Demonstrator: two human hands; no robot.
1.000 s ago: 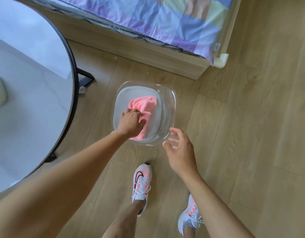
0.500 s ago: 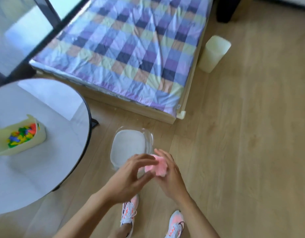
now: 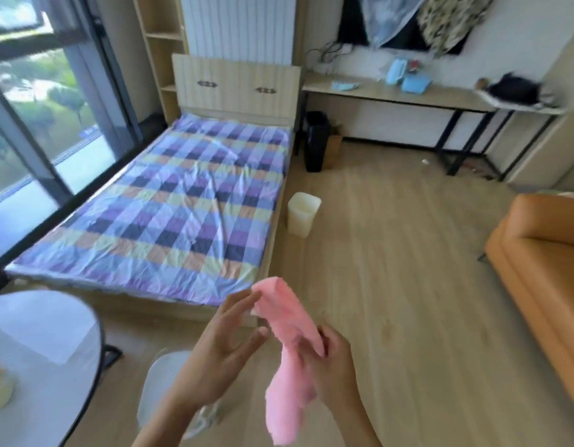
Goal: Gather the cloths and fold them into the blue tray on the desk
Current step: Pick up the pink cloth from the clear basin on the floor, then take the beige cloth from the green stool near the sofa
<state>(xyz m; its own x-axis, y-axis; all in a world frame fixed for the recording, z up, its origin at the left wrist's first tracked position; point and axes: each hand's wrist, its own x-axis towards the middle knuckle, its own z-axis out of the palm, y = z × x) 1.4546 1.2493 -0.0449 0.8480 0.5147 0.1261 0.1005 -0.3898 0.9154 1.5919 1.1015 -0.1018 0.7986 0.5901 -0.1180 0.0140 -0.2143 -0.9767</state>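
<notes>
Pink cloth [image 3: 287,317] hangs btwn hands: right hand [image 3: 332,372] fingers clamp its middle, left hand [image 3: 219,350] fingers spread, tips at top edge. Keep grip firm, carry to blue tray [image 3: 415,84] (far desk [image 3: 369,91]).

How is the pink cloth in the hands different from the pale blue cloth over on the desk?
The pink cloth hangs long and rumpled, gripped by the right hand; the pale blue cloth lies low on the desk, untouched. The pink one is near the camera; the blue one is across the room. Both look soft and not neatly folded.
</notes>
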